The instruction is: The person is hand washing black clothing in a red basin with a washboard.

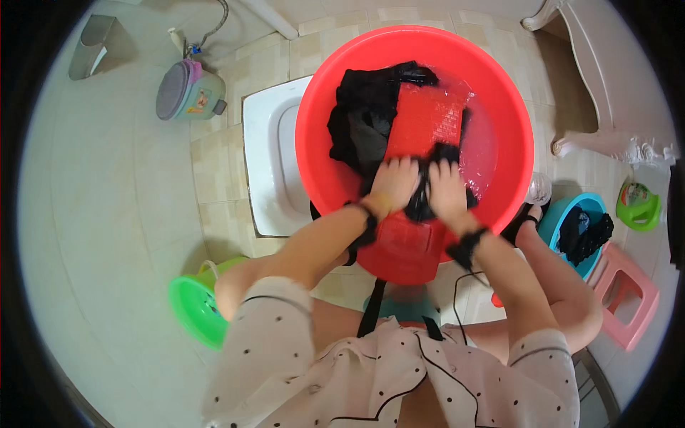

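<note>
Black cloth lies bunched on a red washboard inside a big round red tub, right under the person's two hands. The left hand is closed over the cloth's left part, and the right hand holds the right part just beside it, fingers curled and backs up. The washboard slants from the tub's middle to its near rim, its ridged face wet. Another black garment lies along the board's left side, and water shows to the right.

As for print, a lidded pail by the left wall carries a coloured sticker, too small to make out. On the right, a green jug bears a label, also too small to read. A faint mark sits on the far rim of the white squat toilet beside the tub. The green bucket at lower left has dark markings inside, their shape unclear. Dark clothes fill a turquoise basin next to a pink stool.
</note>
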Available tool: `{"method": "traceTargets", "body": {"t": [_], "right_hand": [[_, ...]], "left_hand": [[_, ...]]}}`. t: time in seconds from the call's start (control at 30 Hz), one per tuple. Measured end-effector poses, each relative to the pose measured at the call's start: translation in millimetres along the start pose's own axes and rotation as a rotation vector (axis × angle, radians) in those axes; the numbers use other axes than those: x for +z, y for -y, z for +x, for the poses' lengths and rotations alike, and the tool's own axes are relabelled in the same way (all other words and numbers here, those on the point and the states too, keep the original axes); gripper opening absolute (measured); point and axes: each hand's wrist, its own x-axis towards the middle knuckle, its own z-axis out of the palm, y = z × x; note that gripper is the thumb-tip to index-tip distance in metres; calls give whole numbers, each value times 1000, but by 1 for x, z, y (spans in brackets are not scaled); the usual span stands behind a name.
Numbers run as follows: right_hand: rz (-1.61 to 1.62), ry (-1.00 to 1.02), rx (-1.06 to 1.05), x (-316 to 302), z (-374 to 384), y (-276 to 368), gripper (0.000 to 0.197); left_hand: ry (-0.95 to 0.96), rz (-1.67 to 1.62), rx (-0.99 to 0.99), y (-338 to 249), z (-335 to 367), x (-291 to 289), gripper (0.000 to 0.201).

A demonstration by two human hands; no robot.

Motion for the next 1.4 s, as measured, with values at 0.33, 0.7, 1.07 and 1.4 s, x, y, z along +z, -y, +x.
{"method": "traceTargets", "body": {"t": [0.33,0.7,1.07,1.4], "right_hand": [[387,-528,-417,-55,77,-61,43],[207,-148,-120,-52,107,-53,46],[-99,-193,28,-56,146,-41,29],[315,-375,-233,-53,62,-47,51]], "left_hand": [[-361,-317,300,27,91,-63,58],[-207,-137,78,30,95,-40,33],[-188,83,-11,33,156,-41,23],[-249,-523,-59,67,90,-50,59]]}}
